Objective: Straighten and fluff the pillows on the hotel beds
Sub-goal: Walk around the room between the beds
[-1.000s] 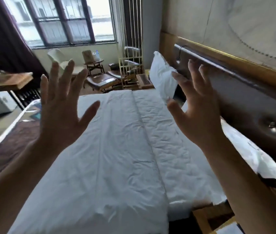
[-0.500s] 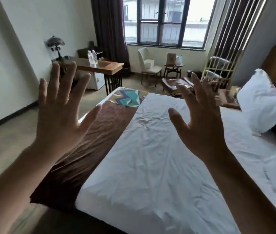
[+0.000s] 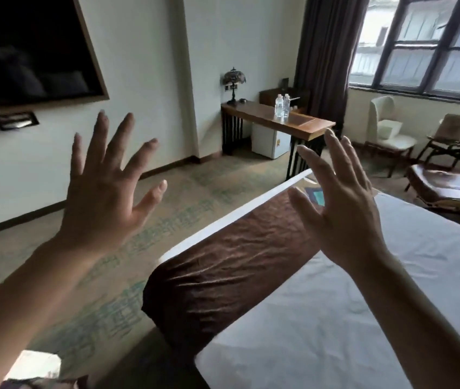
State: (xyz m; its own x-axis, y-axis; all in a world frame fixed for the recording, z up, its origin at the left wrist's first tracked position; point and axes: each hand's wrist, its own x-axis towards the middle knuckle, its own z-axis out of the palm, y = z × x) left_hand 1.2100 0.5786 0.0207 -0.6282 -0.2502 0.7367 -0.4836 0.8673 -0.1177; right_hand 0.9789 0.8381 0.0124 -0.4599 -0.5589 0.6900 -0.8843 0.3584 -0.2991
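Both the left hand (image 3: 102, 197) and right hand (image 3: 341, 209) hover with fingers spread, grasping nothing, above the bed (image 3: 335, 318) corner beside open floor (image 3: 54, 262); no pillow shows.

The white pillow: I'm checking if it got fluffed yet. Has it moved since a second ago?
Cannot tell. No pillow shows now; the view has swung left from the headboard to the desk and window. Left hand and right hand hold nothing.

View swung left, off headboard and pillows | wall television (image 3: 26, 49) now visible | bed (image 3: 335, 318) shifted to lower right
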